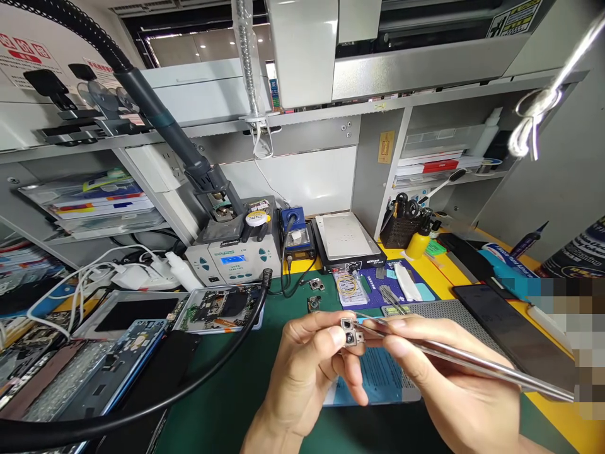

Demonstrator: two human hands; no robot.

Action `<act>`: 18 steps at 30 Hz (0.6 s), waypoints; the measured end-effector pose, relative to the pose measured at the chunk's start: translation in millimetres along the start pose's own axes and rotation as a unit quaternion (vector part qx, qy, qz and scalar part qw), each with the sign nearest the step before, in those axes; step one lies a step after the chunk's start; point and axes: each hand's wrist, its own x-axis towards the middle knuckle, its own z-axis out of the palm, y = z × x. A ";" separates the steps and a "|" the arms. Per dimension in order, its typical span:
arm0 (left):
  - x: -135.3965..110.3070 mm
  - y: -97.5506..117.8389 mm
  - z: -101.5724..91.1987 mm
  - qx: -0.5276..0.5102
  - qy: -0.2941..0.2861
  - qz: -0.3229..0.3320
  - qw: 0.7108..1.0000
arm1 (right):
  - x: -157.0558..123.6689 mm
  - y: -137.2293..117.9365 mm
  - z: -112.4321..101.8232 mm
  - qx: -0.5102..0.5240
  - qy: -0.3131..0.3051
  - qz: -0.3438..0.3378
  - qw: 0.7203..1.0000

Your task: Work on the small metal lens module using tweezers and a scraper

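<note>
Between the thumb and fingers of my left hand (309, 359) is a small phone camera module (348, 333) with two square lens housings, held up in front of me. My right hand (454, 372) is closed around metal tweezers (472, 359), whose tips reach to the module's right side. Whether the tips touch it, I cannot make out. Beneath both hands lies a blue pad (378, 378) on the green mat (227, 378). Two more small camera modules rest farther back on the mat, a nearer one (314, 304) and a farther one (316, 285).
A hot air station (236, 255) stands at the back, its black hose (227, 372) curving across the left side. An opened phone (222, 308) and other phone parts lie at left. On the right are a dark phone (510, 334), a yellow bottle (418, 243) and a tool holder (401, 228).
</note>
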 end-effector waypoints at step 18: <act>0.1 0.0 1.7 -0.012 0.004 0.001 1.000 | -3.0 -0.8 3.5 0.019 0.018 0.021 0.999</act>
